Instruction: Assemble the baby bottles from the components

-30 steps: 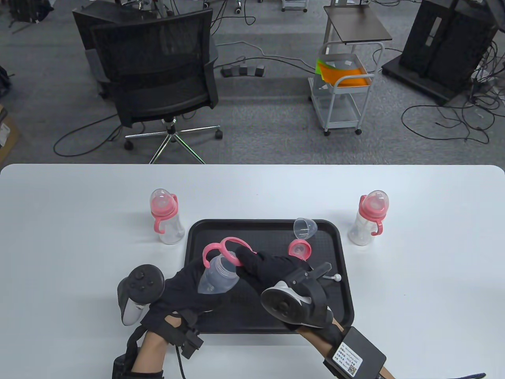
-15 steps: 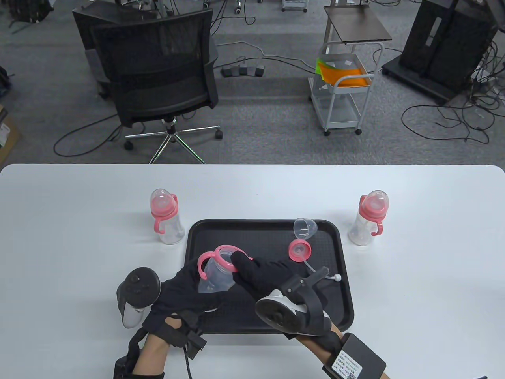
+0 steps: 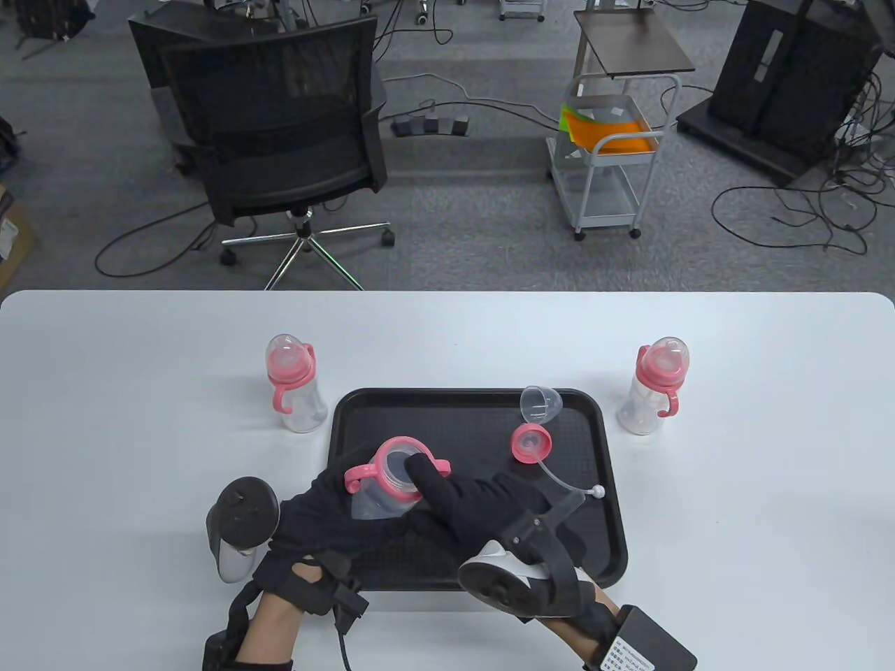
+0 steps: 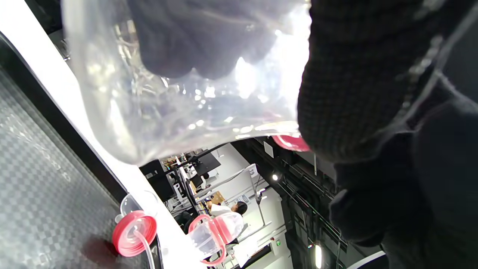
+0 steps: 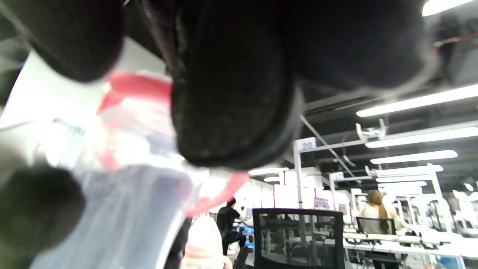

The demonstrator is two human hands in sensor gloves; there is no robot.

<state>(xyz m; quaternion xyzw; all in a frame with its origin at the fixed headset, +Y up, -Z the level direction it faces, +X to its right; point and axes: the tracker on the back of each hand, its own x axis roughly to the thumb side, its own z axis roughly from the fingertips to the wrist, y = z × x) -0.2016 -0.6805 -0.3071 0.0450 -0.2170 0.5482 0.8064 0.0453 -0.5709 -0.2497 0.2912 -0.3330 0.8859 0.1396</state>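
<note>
My left hand (image 3: pixel 318 521) grips a clear bottle body (image 3: pixel 381 498) over the left part of the black tray (image 3: pixel 482 412); the bottle fills the left wrist view (image 4: pixel 179 86). A pink handle ring (image 3: pixel 395 465) sits around the bottle's neck. My right hand (image 3: pixel 475 503) holds the ring, its fingers (image 3: pixel 426 479) on the ring's rim; the ring is blurred in the right wrist view (image 5: pixel 138 87). A pink collar with a straw (image 3: pixel 531 443) and a clear dome cap (image 3: pixel 540 403) lie on the tray.
Two assembled bottles stand on the white table, one (image 3: pixel 294 384) left of the tray and one (image 3: pixel 654 386) to its right. An office chair (image 3: pixel 280 133) and a small cart (image 3: pixel 608 154) stand beyond the table's far edge.
The pink handle ring has gone down from beside the bottle's mouth onto its neck. My right hand has moved down and left with it; the bottle stands more upright.
</note>
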